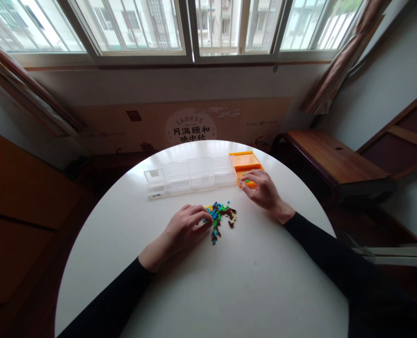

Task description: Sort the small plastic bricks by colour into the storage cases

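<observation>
A small pile of loose toy building bricks (215,213) in blue, green, brown, yellow and cream lies on the white round table. My left hand (185,225) rests at the pile's left side, its fingers curled and the tips at the bricks; what they pinch is too small to make out. Over the orange box (245,165) my right hand (263,191) bends its thumb and forefinger together at the front compartment. Small green bricks (246,180) show beside these fingertips. Whether one of them is held I cannot tell.
A row of clear plastic boxes (190,176) with raised lids runs left from the orange box. The white round table (250,281) has its curved far edge just behind them. A wooden bench (338,157) stands at the right, and windows (222,28) line the far wall.
</observation>
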Action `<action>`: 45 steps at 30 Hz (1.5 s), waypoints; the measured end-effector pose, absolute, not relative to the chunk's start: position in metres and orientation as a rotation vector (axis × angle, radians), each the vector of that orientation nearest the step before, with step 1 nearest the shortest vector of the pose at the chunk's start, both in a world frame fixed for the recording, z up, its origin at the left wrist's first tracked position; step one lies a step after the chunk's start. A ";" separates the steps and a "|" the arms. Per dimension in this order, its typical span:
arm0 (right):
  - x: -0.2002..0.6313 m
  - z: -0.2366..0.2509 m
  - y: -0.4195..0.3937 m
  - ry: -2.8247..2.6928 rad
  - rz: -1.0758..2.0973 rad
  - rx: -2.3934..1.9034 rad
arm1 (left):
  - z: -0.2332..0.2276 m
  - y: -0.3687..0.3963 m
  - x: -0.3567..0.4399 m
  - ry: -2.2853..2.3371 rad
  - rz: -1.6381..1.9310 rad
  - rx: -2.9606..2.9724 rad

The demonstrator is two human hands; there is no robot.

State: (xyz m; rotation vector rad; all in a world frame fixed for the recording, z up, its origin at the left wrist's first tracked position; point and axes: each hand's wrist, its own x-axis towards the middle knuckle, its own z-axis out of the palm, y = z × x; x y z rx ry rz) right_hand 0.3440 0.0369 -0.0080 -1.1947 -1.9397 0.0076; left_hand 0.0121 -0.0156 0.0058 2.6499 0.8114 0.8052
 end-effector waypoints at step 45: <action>0.278 0.001 -0.003 -2.218 0.226 -0.587 | 0.009 -0.023 0.021 0.937 1.115 2.321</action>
